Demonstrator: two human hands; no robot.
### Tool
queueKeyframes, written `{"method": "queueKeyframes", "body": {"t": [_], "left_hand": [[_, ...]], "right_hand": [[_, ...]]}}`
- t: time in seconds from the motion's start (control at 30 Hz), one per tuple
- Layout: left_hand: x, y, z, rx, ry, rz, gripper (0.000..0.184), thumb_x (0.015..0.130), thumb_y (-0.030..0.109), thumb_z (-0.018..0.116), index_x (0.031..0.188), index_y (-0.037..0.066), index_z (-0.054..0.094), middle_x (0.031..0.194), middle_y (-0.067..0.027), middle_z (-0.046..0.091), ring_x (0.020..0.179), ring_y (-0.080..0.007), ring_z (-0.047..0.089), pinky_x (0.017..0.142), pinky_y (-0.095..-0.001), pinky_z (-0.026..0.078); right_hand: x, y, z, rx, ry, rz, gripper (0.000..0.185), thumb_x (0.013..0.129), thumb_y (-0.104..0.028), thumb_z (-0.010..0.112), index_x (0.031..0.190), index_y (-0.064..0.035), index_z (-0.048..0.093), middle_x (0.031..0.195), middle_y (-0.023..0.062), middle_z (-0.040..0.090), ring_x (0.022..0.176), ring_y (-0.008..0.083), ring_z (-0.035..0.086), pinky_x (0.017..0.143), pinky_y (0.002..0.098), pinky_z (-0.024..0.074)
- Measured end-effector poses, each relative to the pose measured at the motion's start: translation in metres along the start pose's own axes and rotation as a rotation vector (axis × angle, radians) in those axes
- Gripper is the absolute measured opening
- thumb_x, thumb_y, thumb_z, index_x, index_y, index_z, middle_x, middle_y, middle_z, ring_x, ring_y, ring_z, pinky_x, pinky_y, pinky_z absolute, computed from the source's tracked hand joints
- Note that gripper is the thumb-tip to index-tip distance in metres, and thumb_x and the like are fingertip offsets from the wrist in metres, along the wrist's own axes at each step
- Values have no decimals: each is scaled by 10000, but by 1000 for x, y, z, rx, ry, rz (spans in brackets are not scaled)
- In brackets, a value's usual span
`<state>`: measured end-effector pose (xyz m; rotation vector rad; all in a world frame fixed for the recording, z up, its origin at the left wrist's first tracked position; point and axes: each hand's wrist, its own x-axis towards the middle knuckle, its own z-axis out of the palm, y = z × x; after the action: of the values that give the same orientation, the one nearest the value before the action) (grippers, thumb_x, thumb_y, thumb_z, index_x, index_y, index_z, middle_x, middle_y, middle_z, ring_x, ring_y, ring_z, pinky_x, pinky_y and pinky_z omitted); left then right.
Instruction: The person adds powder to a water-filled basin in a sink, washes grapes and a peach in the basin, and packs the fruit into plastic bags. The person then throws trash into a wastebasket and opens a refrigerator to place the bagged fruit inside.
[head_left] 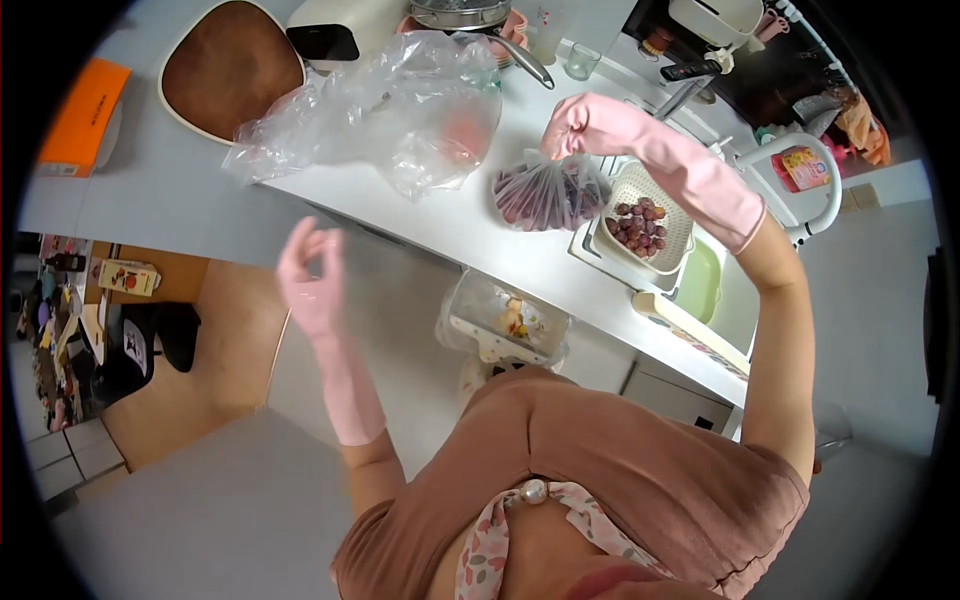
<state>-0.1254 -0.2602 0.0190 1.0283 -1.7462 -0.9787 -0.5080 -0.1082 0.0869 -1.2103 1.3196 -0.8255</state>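
Observation:
Both my hands wear long pink rubber gloves. At the counter, my right hand (590, 125) is closed on the gathered top of a clear plastic bag (552, 192) with dark red grapes inside. The bag's lower part rests at or just above the white counter; I cannot tell which. Right of it, a cream colander (668, 195) holds loose grapes (637, 227). My left hand (314, 275) hangs in the air before the counter edge, slightly blurred, fingers bent and apart from the thumb, with nothing visible in it. A large crumpled clear plastic bag (400, 110) lies beyond it.
The sink (738, 290) with a green basin (700, 280) is at the right, under a curved white faucet (835, 190). A lined waste bin (490, 335) sits below the counter edge. A steel pot (460, 14), glass (582, 62) and brown mat (232, 70) are farther back.

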Motion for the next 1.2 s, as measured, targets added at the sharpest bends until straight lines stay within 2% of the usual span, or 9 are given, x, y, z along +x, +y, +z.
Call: {"method": "queueKeyframes", "body": {"t": [0.3,0.37,0.5,0.7,0.77,0.87,1.0,1.1,1.2], "left_hand": [[-60,61,190,71,-302,416,763,671,144,817,1340,31,466,1191,-172,607,1026,-317,623,901,-365,490],[-47,37,217,51,-433,223,674,717,135,778,1320,46,492,1126,-144,642,1004,-308,633,889,-370,493],[-35,22,195,178,-438,195,424,803,96,688,1215,53,599,1016,-81,692,958,-227,657,869,-335,492],[-59,15,138,-207,-645,189,245,839,16,608,1065,49,696,1000,-93,695,865,-133,623,788,-263,475],[-63,17,137,-337,-566,265,224,853,38,603,1057,44,694,1026,-97,684,903,-146,617,788,-271,476],[-56,23,135,-199,-414,257,203,852,43,602,1035,36,691,1046,-104,668,929,-158,607,782,-270,475],[-53,58,139,7,-283,23,195,837,35,600,1014,32,684,1008,-100,664,863,-169,603,763,-268,474],[-55,41,160,-151,-197,35,205,841,50,602,1031,43,678,963,-82,658,812,-164,588,732,-275,477],[-60,29,161,-71,-134,84,193,893,45,564,1056,35,668,761,15,623,646,-47,519,603,-202,432]], "right_hand": [[13,79,16,122,-113,-154,172,862,19,513,1014,21,593,864,44,599,772,143,602,638,225,460],[15,93,9,443,-38,49,253,858,-28,632,1108,-16,599,871,18,626,715,105,576,624,217,467],[-23,68,0,-240,531,82,249,881,-28,604,1130,-30,612,839,31,701,682,81,577,600,219,469],[-35,103,-27,342,684,54,316,858,-79,658,1164,-28,595,1027,96,672,871,154,622,756,287,510],[-54,56,7,-405,799,122,370,875,-135,646,1223,-40,567,1188,120,612,1057,221,596,902,353,494],[-64,32,14,-755,982,-489,368,884,-175,616,1231,-59,579,1181,108,619,1065,245,599,937,350,476],[-46,-2,31,-847,419,-1037,224,886,-159,572,1053,-33,651,1004,85,680,900,254,651,811,381,511],[-9,47,57,-175,289,41,218,897,-168,588,1047,-14,621,986,134,673,888,309,652,802,372,525],[-4,54,63,-354,531,484,263,894,-225,599,1021,5,608,946,151,675,838,323,665,741,362,539]]}}
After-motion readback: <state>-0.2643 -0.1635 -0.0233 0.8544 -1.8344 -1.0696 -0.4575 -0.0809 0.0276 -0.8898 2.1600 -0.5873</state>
